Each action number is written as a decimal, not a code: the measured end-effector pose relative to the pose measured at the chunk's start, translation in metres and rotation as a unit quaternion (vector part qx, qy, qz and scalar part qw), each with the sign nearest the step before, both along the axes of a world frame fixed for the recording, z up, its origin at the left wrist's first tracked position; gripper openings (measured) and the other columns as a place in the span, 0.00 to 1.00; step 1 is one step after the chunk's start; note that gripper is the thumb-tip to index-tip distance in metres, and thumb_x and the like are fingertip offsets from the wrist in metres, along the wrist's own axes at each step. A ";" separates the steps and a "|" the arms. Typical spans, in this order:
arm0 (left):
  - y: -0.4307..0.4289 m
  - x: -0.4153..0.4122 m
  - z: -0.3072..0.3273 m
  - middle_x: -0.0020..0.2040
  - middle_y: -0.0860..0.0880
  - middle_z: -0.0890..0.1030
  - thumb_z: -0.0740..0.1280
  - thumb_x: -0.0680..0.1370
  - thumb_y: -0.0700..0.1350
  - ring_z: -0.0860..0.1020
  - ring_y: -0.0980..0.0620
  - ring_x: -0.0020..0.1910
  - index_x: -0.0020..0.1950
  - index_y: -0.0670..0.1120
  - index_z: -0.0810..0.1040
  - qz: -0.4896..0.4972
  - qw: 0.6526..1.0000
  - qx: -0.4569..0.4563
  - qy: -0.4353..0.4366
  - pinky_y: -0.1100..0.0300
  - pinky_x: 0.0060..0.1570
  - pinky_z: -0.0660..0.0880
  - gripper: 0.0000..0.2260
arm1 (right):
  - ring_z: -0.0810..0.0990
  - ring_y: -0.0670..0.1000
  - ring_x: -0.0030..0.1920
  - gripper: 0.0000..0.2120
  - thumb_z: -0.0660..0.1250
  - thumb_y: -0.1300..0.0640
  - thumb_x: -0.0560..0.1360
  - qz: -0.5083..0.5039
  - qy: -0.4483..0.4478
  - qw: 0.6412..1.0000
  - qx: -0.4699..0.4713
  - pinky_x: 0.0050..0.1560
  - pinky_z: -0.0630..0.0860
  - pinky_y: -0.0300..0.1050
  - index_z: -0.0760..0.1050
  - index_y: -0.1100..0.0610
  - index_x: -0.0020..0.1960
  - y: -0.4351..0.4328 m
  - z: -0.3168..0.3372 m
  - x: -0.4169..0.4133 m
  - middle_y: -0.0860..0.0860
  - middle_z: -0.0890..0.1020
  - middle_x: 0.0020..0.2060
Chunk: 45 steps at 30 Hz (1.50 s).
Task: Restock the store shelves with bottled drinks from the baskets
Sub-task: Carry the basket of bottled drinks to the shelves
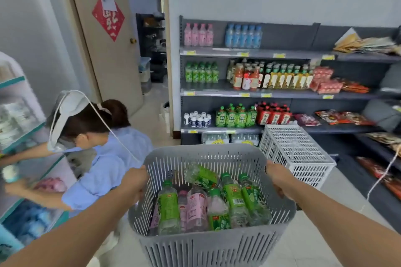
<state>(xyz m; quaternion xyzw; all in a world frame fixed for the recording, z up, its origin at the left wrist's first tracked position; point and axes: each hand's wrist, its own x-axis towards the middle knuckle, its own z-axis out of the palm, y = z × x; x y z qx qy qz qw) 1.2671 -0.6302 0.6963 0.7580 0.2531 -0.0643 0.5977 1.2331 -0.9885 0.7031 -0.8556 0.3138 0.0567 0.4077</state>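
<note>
I carry a grey slotted basket (208, 247) in front of me, off the floor. My left hand (133, 181) grips its left rim and my right hand (278, 176) grips its right rim. Inside lie several green-label bottles (169, 208) and pink-label bottles (196, 206), tumbled on their sides. Ahead stands the dark grey store shelf (256, 53) with rows of drinks: pink bottles (198, 34) and blue bottles (243, 36) on top, green bottles (201, 72) below.
A white empty basket (295, 154) stands on the floor by the shelf foot. A person in a blue shirt (104, 169) crouches at the left, reaching into a teal-edged rack (21, 134). A door (104, 34) stands behind. Snack packs fill the shelf's right side.
</note>
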 end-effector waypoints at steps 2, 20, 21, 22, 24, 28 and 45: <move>-0.035 0.035 -0.004 0.27 0.46 0.59 0.54 0.83 0.43 0.57 0.53 0.23 0.40 0.42 0.66 -0.017 1.000 -0.017 0.006 0.67 0.26 0.54 0.12 | 0.80 0.57 0.43 0.26 0.48 0.48 0.84 -0.011 -0.004 1.000 0.000 0.49 0.77 0.51 0.71 0.68 0.63 -0.032 -0.001 0.019 0.61 0.79 0.43; -0.351 0.314 -0.019 0.28 0.48 0.59 0.53 0.84 0.47 0.57 0.53 0.25 0.61 0.37 0.71 -0.154 0.986 -0.037 0.043 0.63 0.25 0.55 0.16 | 0.70 0.54 0.43 0.16 0.46 0.56 0.83 -0.082 0.038 0.991 -0.096 0.44 0.65 0.44 0.70 0.61 0.56 -0.328 0.003 0.219 0.65 0.78 0.54; -0.369 0.328 -0.017 0.28 0.48 0.58 0.53 0.84 0.46 0.56 0.53 0.25 0.66 0.35 0.69 -0.163 0.985 -0.040 0.042 0.64 0.24 0.54 0.17 | 0.72 0.55 0.45 0.16 0.46 0.58 0.83 -0.089 0.035 0.991 -0.094 0.46 0.66 0.46 0.69 0.62 0.60 -0.343 0.003 0.230 0.66 0.77 0.57; -0.387 0.342 -0.016 0.28 0.48 0.58 0.53 0.84 0.45 0.56 0.53 0.25 0.68 0.35 0.67 -0.170 0.984 -0.041 0.039 0.64 0.24 0.54 0.18 | 0.74 0.56 0.44 0.16 0.45 0.59 0.83 -0.100 0.032 0.990 -0.092 0.46 0.68 0.47 0.68 0.60 0.62 -0.359 0.003 0.241 0.65 0.78 0.56; -0.420 0.366 -0.016 0.28 0.48 0.58 0.52 0.84 0.46 0.56 0.53 0.25 0.68 0.34 0.67 -0.176 0.983 -0.037 0.037 0.65 0.23 0.54 0.18 | 0.74 0.54 0.39 0.17 0.44 0.53 0.83 -0.123 0.027 0.988 -0.091 0.45 0.67 0.46 0.69 0.59 0.58 -0.390 0.001 0.259 0.62 0.77 0.47; -0.483 0.413 -0.018 0.28 0.48 0.57 0.53 0.84 0.47 0.55 0.53 0.25 0.67 0.35 0.68 -0.183 0.981 -0.036 0.047 0.64 0.22 0.53 0.19 | 0.75 0.60 0.55 0.25 0.44 0.50 0.83 -0.142 0.031 0.984 -0.100 0.52 0.68 0.48 0.72 0.65 0.62 -0.453 -0.004 0.299 0.65 0.76 0.60; -0.693 0.565 -0.078 0.27 0.48 0.57 0.53 0.84 0.48 0.55 0.53 0.24 0.40 0.42 0.68 -0.125 0.988 -0.039 0.081 0.63 0.25 0.52 0.15 | 0.79 0.60 0.48 0.30 0.44 0.47 0.83 -0.105 0.051 0.987 -0.114 0.45 0.72 0.47 0.76 0.68 0.56 -0.672 -0.056 0.484 0.63 0.80 0.48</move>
